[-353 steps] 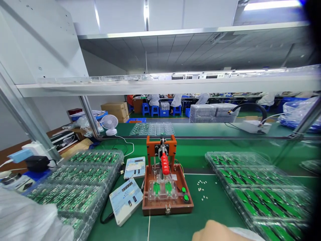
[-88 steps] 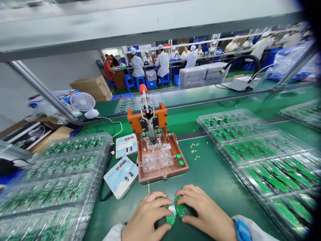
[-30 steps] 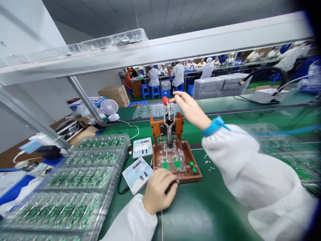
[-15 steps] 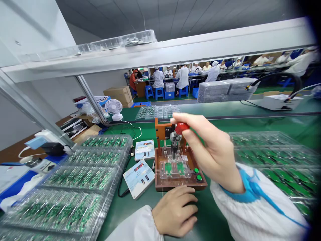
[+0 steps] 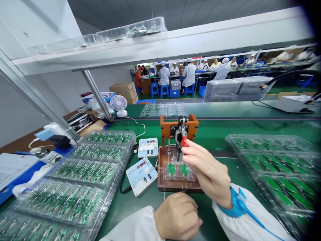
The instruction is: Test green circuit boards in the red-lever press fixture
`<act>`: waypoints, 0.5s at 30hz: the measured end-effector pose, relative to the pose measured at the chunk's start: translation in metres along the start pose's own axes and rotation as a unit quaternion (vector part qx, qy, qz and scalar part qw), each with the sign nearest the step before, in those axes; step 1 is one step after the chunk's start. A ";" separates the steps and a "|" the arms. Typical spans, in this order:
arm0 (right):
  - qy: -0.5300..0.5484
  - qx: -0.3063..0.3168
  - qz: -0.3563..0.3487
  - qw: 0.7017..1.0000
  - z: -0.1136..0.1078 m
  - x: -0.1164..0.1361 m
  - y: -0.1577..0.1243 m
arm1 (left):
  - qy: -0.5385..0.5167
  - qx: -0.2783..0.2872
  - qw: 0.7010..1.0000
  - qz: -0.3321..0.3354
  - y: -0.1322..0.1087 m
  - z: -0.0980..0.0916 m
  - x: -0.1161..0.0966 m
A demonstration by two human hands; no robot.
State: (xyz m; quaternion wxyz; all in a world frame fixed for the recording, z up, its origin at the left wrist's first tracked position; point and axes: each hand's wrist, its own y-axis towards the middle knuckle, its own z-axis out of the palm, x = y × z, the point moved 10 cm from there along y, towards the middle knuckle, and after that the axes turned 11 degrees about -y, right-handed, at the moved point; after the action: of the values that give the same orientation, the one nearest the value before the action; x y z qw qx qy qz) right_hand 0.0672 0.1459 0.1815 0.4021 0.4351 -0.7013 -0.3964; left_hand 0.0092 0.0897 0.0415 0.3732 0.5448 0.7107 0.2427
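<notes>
My right hand has its fingers closed around the red handle of a toggle clamp, which is swung down. This clamp belongs to an orange-and-brown test fixture. Under its clear plate sit two small green circuit boards. Just in front of the fixture, my left hand rests low over the bench with its fingers curled in. Its fingertips are hidden, so whatever may be inside cannot be made out. Two white meter boxes with red digits stand left of the fixture.
Stacked clear trays of boards fill the left side; another tray stack lies right. A small white fan and a flat tray are behind. A shelf spans overhead. Co-workers sit far back.
The red handle has swung down, with my right hand lowered along with it. My left hand's spread fingers have curled inward. The view has shifted slightly.
</notes>
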 end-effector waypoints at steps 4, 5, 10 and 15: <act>0.004 -0.017 0.024 1.000 0.006 -0.005 -0.011 | 0.032 -0.034 0.999 0.004 0.001 -0.010 -0.001; 0.008 -0.023 0.028 0.999 0.007 -0.005 -0.012 | 0.030 -0.043 0.999 -0.001 0.002 -0.016 -0.001; 0.031 -0.047 0.040 0.998 0.010 -0.006 -0.015 | -0.008 -0.130 0.987 -0.095 0.002 -0.087 0.024; 0.036 -0.064 0.046 0.996 0.012 -0.007 -0.016 | 0.127 -0.031 0.895 -0.426 -0.030 -0.158 0.116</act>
State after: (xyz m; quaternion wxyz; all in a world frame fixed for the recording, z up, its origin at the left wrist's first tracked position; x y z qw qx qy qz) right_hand 0.0624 0.1498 0.1612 0.4717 0.3898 -0.6789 -0.4057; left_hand -0.1495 0.2012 0.0834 0.3643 0.1426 0.9081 0.1493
